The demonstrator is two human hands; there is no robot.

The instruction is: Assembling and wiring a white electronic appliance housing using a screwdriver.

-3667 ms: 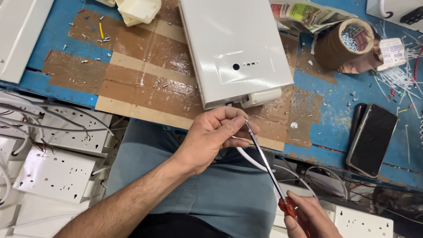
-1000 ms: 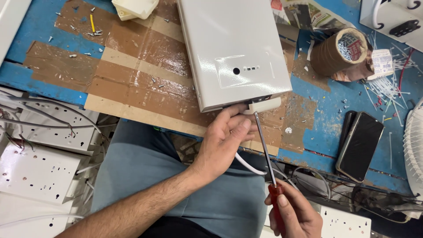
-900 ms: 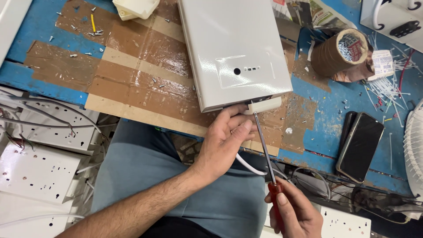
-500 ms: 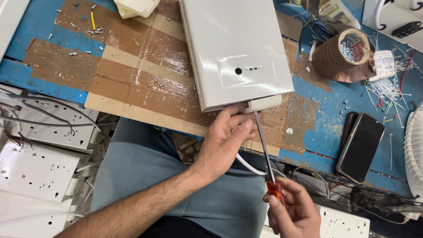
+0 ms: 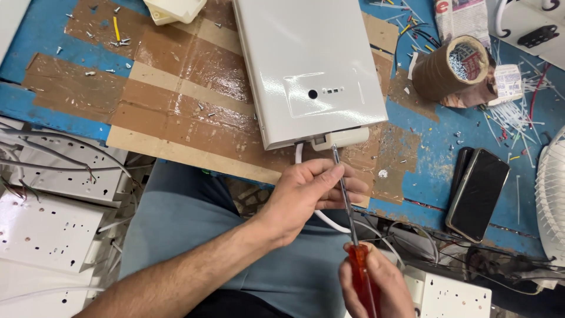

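The right hand point(image 5: 371, 285) is closed around the red handle of a screwdriver point(image 5: 347, 203); its tip reaches the near edge of the white box point(image 5: 306, 65); the left hand point(image 5: 312, 194) steadies the shaft, perhaps also pinching the white cable point(image 5: 329, 221); a tape roll point(image 5: 450, 73) and a black phone point(image 5: 478, 194) lie at the right.

Off to my right on the blue bench lies a phone point(image 5: 477, 194), its dark rectangular screen blank and facing up. Above it, beside the brown tape roll point(image 5: 450, 72), sits a small white label point(image 5: 508, 83) (print too tiny to make out). A folded newspaper point(image 5: 463, 17) lies at the top edge.
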